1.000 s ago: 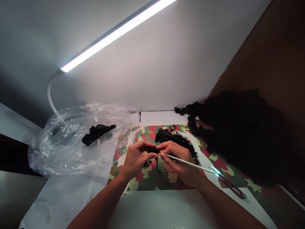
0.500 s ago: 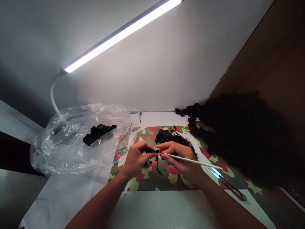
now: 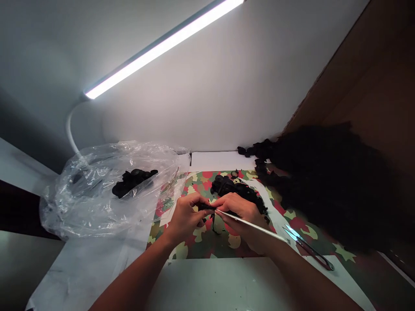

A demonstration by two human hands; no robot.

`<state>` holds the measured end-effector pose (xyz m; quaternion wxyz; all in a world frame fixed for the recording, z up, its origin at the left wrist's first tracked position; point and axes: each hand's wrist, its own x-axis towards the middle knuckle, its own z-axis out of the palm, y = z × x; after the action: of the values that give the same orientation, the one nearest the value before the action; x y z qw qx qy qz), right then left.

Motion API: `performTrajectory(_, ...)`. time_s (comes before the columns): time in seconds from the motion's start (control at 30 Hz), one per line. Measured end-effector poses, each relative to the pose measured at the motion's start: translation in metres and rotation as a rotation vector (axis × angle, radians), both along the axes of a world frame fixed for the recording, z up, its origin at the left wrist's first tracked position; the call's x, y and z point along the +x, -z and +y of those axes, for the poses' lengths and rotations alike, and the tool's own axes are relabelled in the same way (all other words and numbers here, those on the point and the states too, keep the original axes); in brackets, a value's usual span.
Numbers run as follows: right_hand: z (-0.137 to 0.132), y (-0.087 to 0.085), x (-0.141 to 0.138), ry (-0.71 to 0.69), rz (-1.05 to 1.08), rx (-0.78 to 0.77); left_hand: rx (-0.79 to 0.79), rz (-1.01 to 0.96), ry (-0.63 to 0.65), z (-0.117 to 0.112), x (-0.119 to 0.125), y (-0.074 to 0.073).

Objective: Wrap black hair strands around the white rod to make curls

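My left hand [image 3: 184, 216] is closed, pinching a small black piece [image 3: 205, 207] between thumb and fingers. My right hand [image 3: 241, 211] grips a thin white stick [image 3: 256, 226] like a pen, its tip at the right end of the piece. The fingertips of both hands meet there and partly hide the piece. A thin black strip [image 3: 214, 226] dangles below them. Just beyond the hands lies a heap of black rubbery-looking pieces [image 3: 223, 185] on a camouflage-patterned sheet [image 3: 201, 250].
At left, a clear plastic bag [image 3: 97, 211] holds black pieces [image 3: 134, 181]. A large black pile [image 3: 324, 181] rises at right, against a cardboard wall [image 3: 372, 73]. A slender metal tool [image 3: 313, 250] lies near my right forearm. A lit lamp [image 3: 165, 49] hangs above.
My right fingers have come closer to my left fingertips, and the white stick now slants more steeply down to the right. The left hand has barely moved.
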<state>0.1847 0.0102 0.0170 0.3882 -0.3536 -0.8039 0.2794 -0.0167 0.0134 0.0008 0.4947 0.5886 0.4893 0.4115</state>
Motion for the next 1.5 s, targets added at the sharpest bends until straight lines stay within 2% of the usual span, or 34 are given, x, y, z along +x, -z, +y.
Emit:
performTrajectory(0.17, 0.001, 0.003, -0.005, 0.067, 0.021, -0.006, -0.062, -0.028, 0.018, 0.003, 0.000, -0.001)
performTrajectory(0.3, 0.005, -0.004, 0.002, 0.046, -0.037, -0.223, -0.169, -0.102, 0.062, 0.005, 0.000, -0.002)
performTrajectory(0.4, 0.009, -0.006, 0.008, 0.004, -0.012, -0.284, -0.215, -0.144, 0.085, 0.006, 0.000, -0.001)
performTrajectory(0.63, 0.010, -0.004, 0.011, -0.003, 0.029, -0.263, -0.226, -0.159, 0.110, 0.007, -0.001, 0.004)
performTrajectory(0.8, 0.006, 0.001, 0.005, 0.025, -0.032, -0.211, -0.227, -0.151, 0.104, 0.008, -0.001, 0.005)
performTrajectory(0.93, 0.011, 0.009, -0.001, 0.156, -0.056, -0.033, -0.232, -0.152, 0.107, 0.004, 0.002, -0.001)
performTrajectory(1.03, 0.018, 0.005, 0.004, 0.261, -0.018, -0.123, -0.202, -0.181, 0.108, 0.001, 0.004, -0.007)
performTrajectory(1.17, 0.017, -0.007, 0.012, 0.156, 0.120, -0.276, -0.228, -0.198, 0.105, 0.001, 0.004, -0.007)
performTrajectory(1.3, 0.010, -0.008, 0.010, -0.029, 0.150, -0.296, -0.243, -0.194, 0.104, 0.003, 0.002, -0.002)
performTrajectory(1.5, 0.008, -0.002, 0.008, -0.045, 0.066, -0.283, -0.226, -0.172, 0.126, 0.005, 0.001, 0.003)
